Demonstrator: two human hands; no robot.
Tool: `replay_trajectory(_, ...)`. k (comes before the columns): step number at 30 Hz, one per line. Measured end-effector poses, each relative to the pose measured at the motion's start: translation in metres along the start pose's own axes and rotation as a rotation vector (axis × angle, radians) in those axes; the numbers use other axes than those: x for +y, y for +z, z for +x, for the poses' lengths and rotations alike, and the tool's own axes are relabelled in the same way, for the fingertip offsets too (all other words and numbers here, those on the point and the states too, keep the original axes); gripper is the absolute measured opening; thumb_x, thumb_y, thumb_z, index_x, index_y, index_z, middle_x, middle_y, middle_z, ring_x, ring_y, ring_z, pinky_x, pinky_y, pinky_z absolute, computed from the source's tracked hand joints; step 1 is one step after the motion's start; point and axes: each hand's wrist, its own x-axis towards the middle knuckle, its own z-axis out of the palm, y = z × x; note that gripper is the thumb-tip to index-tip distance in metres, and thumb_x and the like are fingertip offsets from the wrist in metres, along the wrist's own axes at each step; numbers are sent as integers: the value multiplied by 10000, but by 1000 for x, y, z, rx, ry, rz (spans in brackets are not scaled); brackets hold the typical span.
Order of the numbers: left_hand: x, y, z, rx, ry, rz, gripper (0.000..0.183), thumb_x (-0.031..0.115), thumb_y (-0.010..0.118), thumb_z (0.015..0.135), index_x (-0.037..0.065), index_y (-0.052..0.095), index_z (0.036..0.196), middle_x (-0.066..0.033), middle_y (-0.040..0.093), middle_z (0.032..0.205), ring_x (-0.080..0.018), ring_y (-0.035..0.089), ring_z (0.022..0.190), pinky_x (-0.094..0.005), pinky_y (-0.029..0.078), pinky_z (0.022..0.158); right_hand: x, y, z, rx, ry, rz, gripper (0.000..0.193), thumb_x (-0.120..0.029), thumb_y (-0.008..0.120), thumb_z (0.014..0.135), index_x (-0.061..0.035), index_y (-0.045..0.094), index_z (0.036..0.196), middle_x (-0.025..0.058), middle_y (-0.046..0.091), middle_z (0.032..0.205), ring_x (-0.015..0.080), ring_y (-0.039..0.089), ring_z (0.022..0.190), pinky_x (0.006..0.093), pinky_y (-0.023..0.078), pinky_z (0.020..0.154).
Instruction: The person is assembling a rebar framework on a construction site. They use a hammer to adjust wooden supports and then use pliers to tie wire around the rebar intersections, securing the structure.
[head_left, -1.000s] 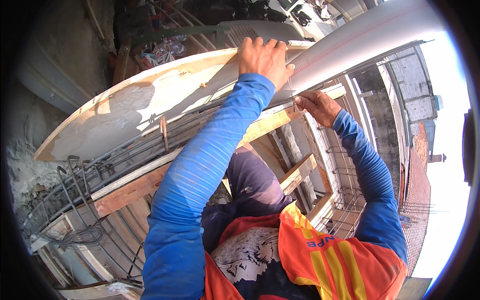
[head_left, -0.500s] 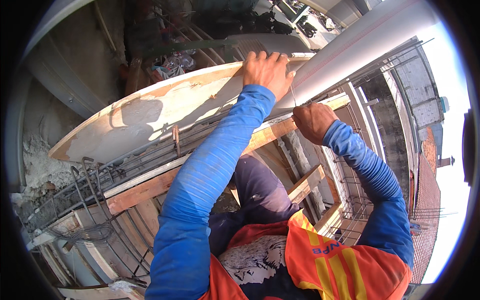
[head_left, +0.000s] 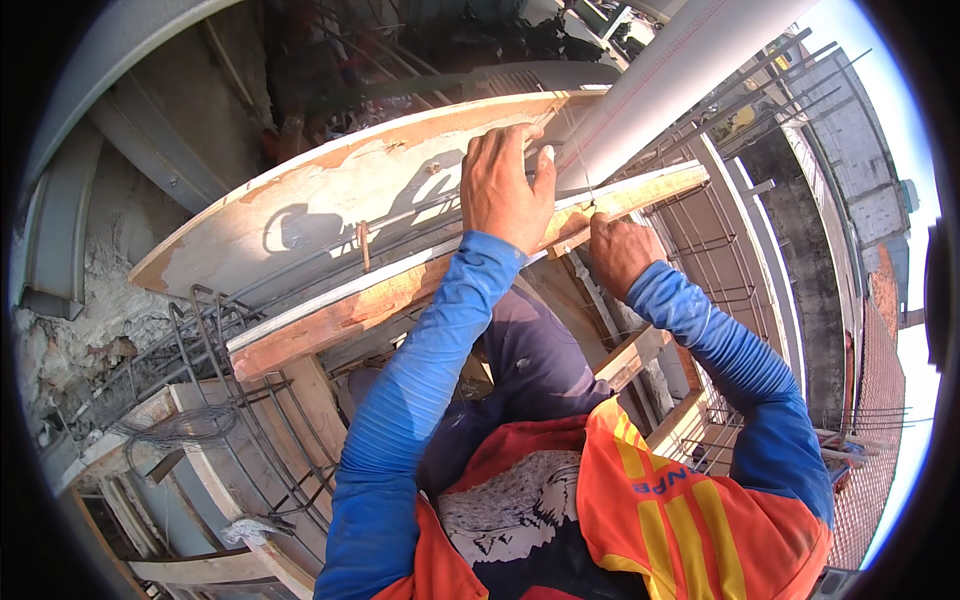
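My left hand [head_left: 505, 188] is raised in front of a long plywood board [head_left: 390, 165], fingers stretched and thumb apart, with nothing seen in its grasp. The hand's palm side is hidden. A thin wire [head_left: 577, 150] runs from near the board's upper edge down to my right hand [head_left: 622, 250]. That hand is closed in a pinch on the wire's lower end, just beside a wooden beam [head_left: 350, 315]. Steel reinforcing bars [head_left: 300, 268] lie in the gap between board and beam. A thick white pipe [head_left: 665, 85] slants past the board's right end, close to both hands.
A coil of tie wire [head_left: 185, 428] hangs over rebar hoops at the lower left. Timber bracing [head_left: 635, 358] crosses below my right hand. More rebar [head_left: 715, 250] stands to the right, with a tiled roof [head_left: 880, 400] beyond. Rough concrete [head_left: 75, 360] is at far left.
My left hand has come off the board's top edge and moved down and slightly left, its fingers loosening. The right hand stays low by the beam with the wire. The whole view has shifted a little.
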Motion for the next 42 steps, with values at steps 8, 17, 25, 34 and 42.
replay_trajectory(8, 28, 9, -69, -189, -133, 50, 164, 151, 694, 883, 64, 678, 1020, -121, 725, 982, -356, 647, 971, -451, 505, 880, 24, -81, 89, -73, -601, -315, 250, -284, 670, 917, -48, 749, 946, 180, 739, 898, 365, 727, 882, 446, 570, 785)
replay_trajectory(17, -2, 46, -19, -475, -404, -110, 232, 126, 693, 886, 26, 674, 1095, -149, 760, 1040, -274, 730, 998, -368, 556, 881, 94, 5, 75, 26, -228, 648, 476, -494, 638, 970, -28, 713, 1029, 190, 695, 869, 337, 689, 854, 430, 533, 808)
replay_trajectory(25, -32, 75, -1, -707, -548, -387, 240, 94, 768, 857, -38, 717, 1050, -140, 768, 1008, -172, 725, 925, -284, 563, 854, 101, 54, 51, 90, -141, 940, 413, -426, 550, 1043, -42, 695, 1086, 150, 703, 928, 263, 679, 907, 400, 520, 855)
replay_trajectory(34, -43, 60, 1, -612, -478, -340, 215, 65, 741, 853, 0, 696, 1053, -129, 760, 996, -177, 722, 921, -296, 561, 835, 19, 32, 0, 224, 135, 289, 229, -308, 493, 1025, -93, 572, 1010, 231, 704, 836, 404, 711, 840, 540, 550, 754)
replay_trajectory(42, 6, 10, -46, -307, -253, -30, 206, 104, 704, 867, 63, 578, 1024, -144, 691, 932, -369, 641, 955, -476, 488, 834, -12, -52, 52, -231, -348, -320, 281, -284, 590, 936, -102, 788, 1016, 102, 772, 1033, 285, 740, 975, 423, 575, 823)
